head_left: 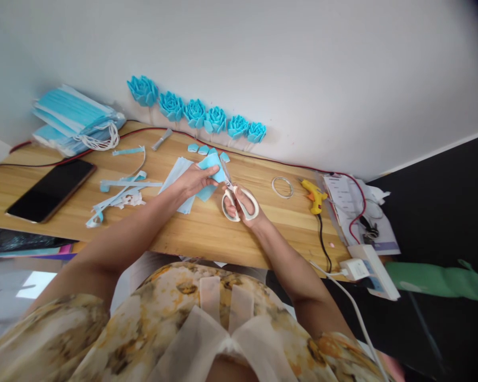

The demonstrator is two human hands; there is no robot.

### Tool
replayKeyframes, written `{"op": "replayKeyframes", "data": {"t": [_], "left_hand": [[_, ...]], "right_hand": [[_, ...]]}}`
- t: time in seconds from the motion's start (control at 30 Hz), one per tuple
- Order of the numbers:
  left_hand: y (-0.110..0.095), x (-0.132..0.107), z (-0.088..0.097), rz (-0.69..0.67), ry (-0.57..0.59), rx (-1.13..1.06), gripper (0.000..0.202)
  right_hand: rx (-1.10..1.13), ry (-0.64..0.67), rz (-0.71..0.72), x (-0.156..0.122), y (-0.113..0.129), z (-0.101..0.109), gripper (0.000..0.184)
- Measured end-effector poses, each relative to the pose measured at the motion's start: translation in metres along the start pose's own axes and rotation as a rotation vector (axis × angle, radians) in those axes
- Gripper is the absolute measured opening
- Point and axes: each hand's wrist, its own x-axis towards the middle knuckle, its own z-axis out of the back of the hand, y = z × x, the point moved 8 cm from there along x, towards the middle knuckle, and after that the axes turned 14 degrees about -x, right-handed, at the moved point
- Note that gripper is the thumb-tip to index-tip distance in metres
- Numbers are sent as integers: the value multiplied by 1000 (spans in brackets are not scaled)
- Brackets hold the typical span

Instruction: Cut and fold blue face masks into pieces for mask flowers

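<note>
1. The left hand [199,180] pinches a blue piece [220,174] between thumb and fingers, near the middle of the table [207,239].
2. The right hand [241,202] is curled around the scissors [229,185], thumb and fingers in the spread handle loops; the blades point far and lie at the blue piece's right edge. Whether they are cutting it, one cannot tell.
3. Pale sheets [179,172] lie partly under the left hand.
4. Just beyond the blue piece, small cutouts [193,148] lie in a row.
5. Six blue flowers [195,113] line the far wall.
6. At left are scraps [121,184], a phone [51,190] nearer the left edge and, farther back, stacked masks [74,109].
7. To the right of the scissors lie a ring [276,192], then a yellow glue gun [314,196]; a power strip [383,276] is at the near right.
</note>
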Motion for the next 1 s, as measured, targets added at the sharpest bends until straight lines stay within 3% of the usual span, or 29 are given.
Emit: {"op": "replayKeyframes", "data": {"t": [0.2, 0.33, 0.77, 1.0], "left_hand": [[-1, 1, 2, -10, -13, -11, 46], [0, 3, 3, -13, 2, 8, 38], [-1, 4, 8, 7, 28, 4, 41], [-7, 5, 11, -78, -16, 36, 39]], "right_hand": [[40, -20, -26, 1, 0, 0, 75], [45, -25, -35, 1, -1, -1, 77], [-16, -55, -31, -5, 7, -3, 68], [37, 84, -12, 0, -2, -11, 68]]}}
